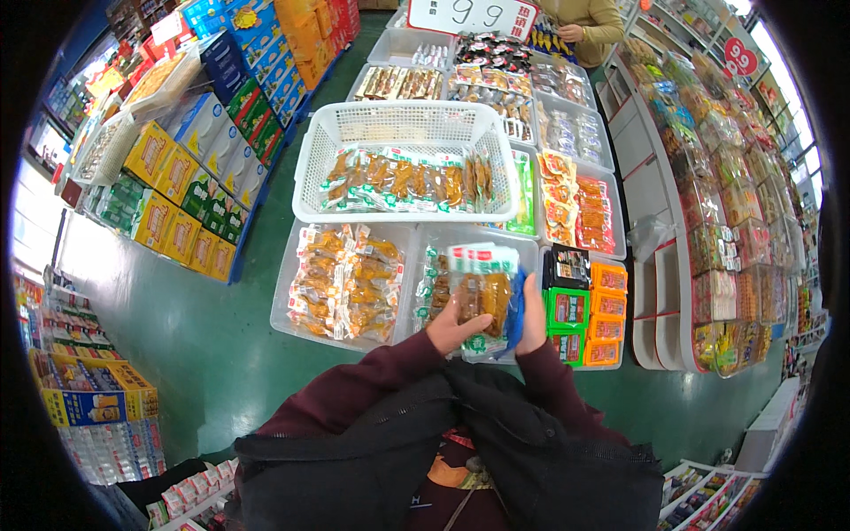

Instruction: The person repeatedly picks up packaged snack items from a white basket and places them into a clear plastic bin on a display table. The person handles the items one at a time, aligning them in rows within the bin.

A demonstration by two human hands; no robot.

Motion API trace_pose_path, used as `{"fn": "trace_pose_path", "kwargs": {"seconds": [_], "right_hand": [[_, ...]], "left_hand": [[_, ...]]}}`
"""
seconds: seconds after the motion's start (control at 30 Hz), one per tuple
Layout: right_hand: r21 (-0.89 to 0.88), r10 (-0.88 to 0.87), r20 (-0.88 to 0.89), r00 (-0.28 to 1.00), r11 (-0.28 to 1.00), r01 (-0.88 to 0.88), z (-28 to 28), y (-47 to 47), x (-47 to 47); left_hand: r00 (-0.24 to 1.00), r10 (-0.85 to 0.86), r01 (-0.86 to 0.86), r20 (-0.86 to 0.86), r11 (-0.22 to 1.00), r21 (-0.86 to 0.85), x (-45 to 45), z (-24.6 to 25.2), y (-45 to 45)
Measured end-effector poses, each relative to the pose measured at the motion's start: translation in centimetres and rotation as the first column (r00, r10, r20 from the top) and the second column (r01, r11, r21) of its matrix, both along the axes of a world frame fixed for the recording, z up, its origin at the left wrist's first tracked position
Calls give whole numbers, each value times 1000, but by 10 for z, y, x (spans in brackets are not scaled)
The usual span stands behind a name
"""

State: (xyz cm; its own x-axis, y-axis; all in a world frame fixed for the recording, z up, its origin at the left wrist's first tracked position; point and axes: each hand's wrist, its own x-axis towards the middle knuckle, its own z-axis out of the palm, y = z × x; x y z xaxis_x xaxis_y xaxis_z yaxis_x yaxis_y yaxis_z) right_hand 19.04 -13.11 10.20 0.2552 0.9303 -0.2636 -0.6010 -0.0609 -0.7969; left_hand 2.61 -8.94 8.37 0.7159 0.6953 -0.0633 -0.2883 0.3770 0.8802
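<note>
A bundle of vacuum-packed brown snacks (490,299) in clear, white and green packaging stands between my hands, above a clear plastic bin (431,232). My left hand (455,325) holds its left side, thumb across the front. My right hand (531,315) presses its right side, where a blue packet or sheet (515,312) shows; what that is I cannot tell. Similar packets (430,285) lie in the bin to the left of the bundle. Beyond, a white perforated plastic basket (405,218), resting on the bins, holds a row of more such packets (398,179).
Left stands a bin of orange-brown packed snacks (345,285); right, green (568,308) and orange packs (605,305). A price sign (471,16) and another person (597,30) are at the far end. Stacked cartons (192,179) and a display shelf (664,265) flank the bins.
</note>
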Motion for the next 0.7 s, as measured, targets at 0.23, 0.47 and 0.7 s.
{"fn": "trace_pose_path", "kwargs": {"seconds": [0.23, 0.47, 0.7], "right_hand": [[-77, 94, 26, 995, 993, -92, 8, -15, -17], [-37, -47, 180, 983, 998, 55, 21, -46, 4], [-182, -323, 230, 918, 912, 367, 6, -75, 28]], "left_hand": [[988, 76, -68, -136, 996, 56, -5, -1, 3], [902, 385, -308, -196, 891, 333, -26, 33, 118], [618, 581, -252, -529, 784, 567, -11, 3, 278]]}}
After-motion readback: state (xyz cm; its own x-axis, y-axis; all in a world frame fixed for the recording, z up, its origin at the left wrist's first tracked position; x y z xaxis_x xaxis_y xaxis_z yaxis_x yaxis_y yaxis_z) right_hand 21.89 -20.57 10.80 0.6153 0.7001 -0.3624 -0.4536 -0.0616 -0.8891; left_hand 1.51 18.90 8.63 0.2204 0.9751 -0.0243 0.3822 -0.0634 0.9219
